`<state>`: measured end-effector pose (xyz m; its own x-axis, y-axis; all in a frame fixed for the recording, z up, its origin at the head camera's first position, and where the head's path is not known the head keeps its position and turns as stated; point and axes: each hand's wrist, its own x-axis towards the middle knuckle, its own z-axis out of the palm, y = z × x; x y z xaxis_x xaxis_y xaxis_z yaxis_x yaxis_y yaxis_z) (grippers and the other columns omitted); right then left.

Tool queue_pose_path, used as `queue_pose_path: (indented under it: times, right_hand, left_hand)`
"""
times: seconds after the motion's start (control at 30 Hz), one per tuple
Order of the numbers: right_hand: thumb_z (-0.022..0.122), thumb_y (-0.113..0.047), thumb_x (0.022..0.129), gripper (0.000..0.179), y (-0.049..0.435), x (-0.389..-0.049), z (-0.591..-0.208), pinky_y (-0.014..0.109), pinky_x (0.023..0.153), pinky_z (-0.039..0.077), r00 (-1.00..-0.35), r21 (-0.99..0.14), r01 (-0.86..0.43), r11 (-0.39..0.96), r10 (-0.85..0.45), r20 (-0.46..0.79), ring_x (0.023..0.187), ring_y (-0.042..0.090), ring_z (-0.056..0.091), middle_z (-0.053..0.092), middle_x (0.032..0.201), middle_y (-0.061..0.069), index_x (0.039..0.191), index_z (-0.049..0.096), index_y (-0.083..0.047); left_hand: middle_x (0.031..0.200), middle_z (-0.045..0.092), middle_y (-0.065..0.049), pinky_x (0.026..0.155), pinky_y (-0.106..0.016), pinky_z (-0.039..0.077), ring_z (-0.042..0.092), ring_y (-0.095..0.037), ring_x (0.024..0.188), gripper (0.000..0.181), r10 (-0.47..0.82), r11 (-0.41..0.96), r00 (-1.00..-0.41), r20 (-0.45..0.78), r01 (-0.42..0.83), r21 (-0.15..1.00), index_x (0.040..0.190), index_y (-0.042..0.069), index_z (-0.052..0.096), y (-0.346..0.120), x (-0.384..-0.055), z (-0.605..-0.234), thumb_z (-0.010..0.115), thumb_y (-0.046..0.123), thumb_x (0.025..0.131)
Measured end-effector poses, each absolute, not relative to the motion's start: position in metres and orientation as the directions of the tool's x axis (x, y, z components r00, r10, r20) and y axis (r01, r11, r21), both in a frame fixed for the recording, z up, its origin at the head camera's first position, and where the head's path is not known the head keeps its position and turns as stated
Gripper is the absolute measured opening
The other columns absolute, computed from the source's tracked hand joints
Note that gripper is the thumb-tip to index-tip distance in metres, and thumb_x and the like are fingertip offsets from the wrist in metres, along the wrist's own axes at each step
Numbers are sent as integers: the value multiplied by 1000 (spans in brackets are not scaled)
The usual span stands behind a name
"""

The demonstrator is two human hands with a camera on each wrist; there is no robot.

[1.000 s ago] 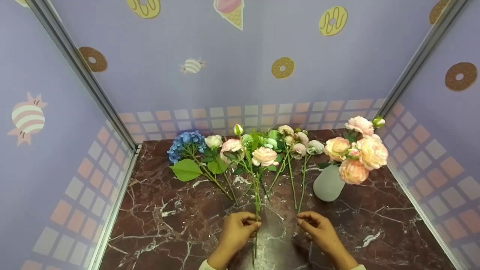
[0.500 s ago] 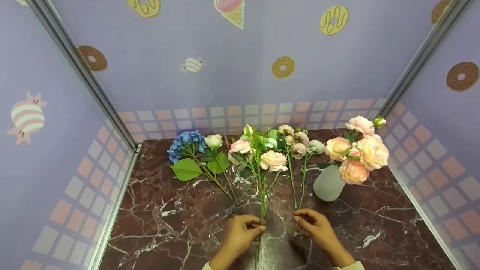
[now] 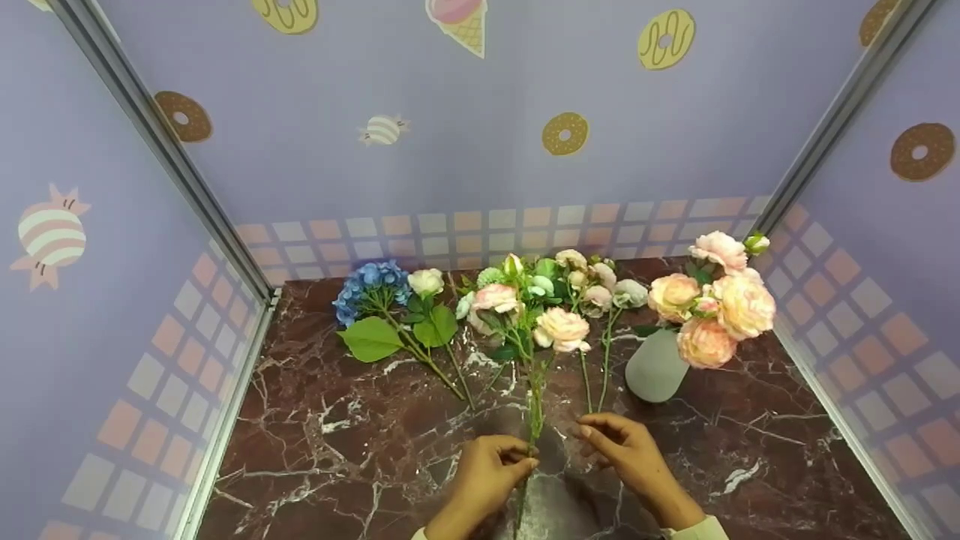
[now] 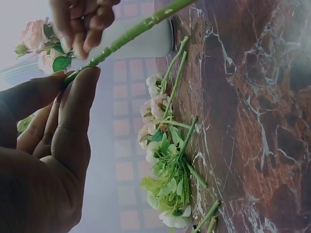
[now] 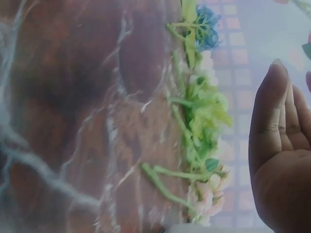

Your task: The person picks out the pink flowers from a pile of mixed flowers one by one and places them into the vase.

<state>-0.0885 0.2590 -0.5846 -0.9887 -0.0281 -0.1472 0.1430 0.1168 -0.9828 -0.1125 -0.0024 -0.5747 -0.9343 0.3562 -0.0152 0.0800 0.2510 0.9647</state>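
Observation:
My left hand (image 3: pixel 486 474) pinches the green stem (image 3: pixel 535 409) of a pale pink peony spray (image 3: pixel 562 330) between thumb and fingers. The spray has two blooms and a bud, raised above the table. In the left wrist view the stem (image 4: pixel 131 35) runs up to the right from the fingertips. My right hand (image 3: pixel 634 459) is a little to the right of that stem, apart from it. Its fingers are relaxed with nothing between them, and in the right wrist view they (image 5: pixel 274 107) look mostly straight.
A grey vase (image 3: pixel 657 369) holding peach peonies (image 3: pixel 742 304) stands at the right. Along the back of the marble table (image 3: pixel 315 450) lie a blue hydrangea (image 3: pixel 375 289), a white flower (image 3: pixel 426 282), greenery and small pale blooms (image 3: pixel 598 298). Patterned walls (image 3: pixel 465 172) enclose the table.
The left hand has moved right and slightly toward the table's front, and the peony spray has swung right with it. The right hand has shifted slightly left and away from the body.

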Motion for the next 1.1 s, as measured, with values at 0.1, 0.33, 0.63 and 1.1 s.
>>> queue_pose_path:
  times: [0.1,0.33,0.63,1.1]
  right_hand:
    - [67,-15,115,45,253,-91,-577,30,76,69,-991,-990,107,97,-74,-114,93,13,82,86,123,10,146,63,17]
    - [65,-12,115,43,237,-96,-560,27,86,68,-995,-997,9,83,-103,-18,101,4,81,85,127,14,145,64,20]
    - [67,-6,113,39,226,-99,-551,26,83,68,-997,-998,2,68,-77,-8,95,3,76,85,124,14,140,66,22]
    - [67,-11,114,33,228,-101,-548,25,80,67,-996,-995,68,-78,-63,-64,88,7,77,79,96,-13,138,70,11]
  left_hand:
    - [84,86,-10,59,-15,57,72,-2,67,9,356,252,-934,-8,88,964,98,2,88,1,-110,-574,90,-2,90]
    - [86,87,-6,61,-16,58,73,-1,67,8,382,277,-924,-11,103,955,98,3,88,4,-108,-572,91,2,91]
    - [86,87,-6,65,-19,61,76,-2,70,8,412,311,-911,1,142,940,98,3,89,4,-108,-572,91,3,91]
    - [88,87,-6,68,-20,62,76,-3,74,9,429,309,-903,-18,128,942,99,3,88,3,-107,-572,92,4,91]
